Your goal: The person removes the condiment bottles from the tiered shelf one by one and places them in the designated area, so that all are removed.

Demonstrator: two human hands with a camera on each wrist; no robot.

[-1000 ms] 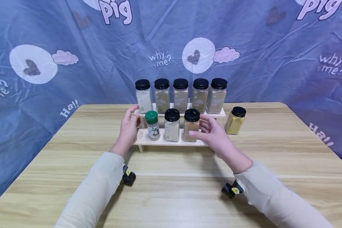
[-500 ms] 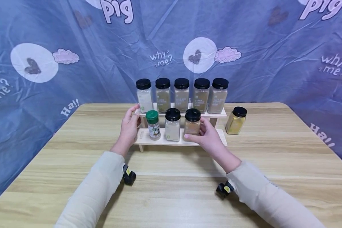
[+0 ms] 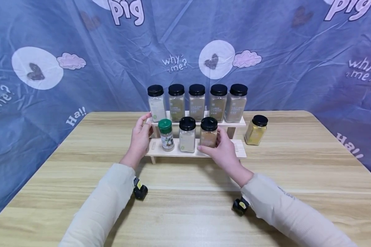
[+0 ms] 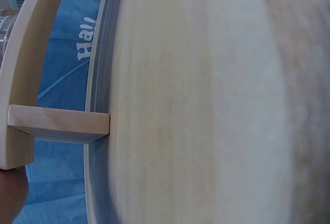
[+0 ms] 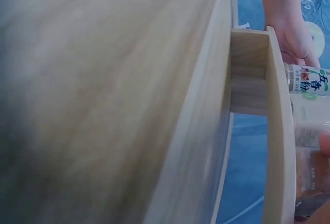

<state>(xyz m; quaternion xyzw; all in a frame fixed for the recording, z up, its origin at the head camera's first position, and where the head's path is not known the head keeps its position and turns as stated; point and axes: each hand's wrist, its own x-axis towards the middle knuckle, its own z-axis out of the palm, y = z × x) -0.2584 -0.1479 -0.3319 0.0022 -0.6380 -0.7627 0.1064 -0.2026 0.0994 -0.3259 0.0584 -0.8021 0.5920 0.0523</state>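
A two-step wooden spice rack (image 3: pixel 153 145) stands on the table. At its left end my left hand (image 3: pixel 139 138) grips the wood by the upper shelf; the left wrist view catches only a bit of skin below the rack's edge (image 4: pixel 18 80). On the lower shelf, my right hand (image 3: pixel 225 147) holds a black-capped jar of brownish spice (image 3: pixel 208 136), thumb across its front and fingers at its right side. Left of that jar stand a pale-powder jar (image 3: pixel 187 138) and a green-capped shaker (image 3: pixel 167 139), both upright. The right wrist view shows the brownish jar (image 5: pixel 312 171) partly cut off.
Several black-capped jars line the upper shelf, from a white-powder jar (image 3: pixel 157 109) to a greyish one (image 3: pixel 235 109). A jar of yellow spice (image 3: pixel 255 133) stands alone on the table (image 3: pixel 185 212) right of the rack. A printed blue cloth (image 3: pixel 117 82) hangs behind.
My right hand and forearm have shifted a little left, the thumb sliding across the brownish jar's front toward its lower left. The left hand and the other jars stay put.
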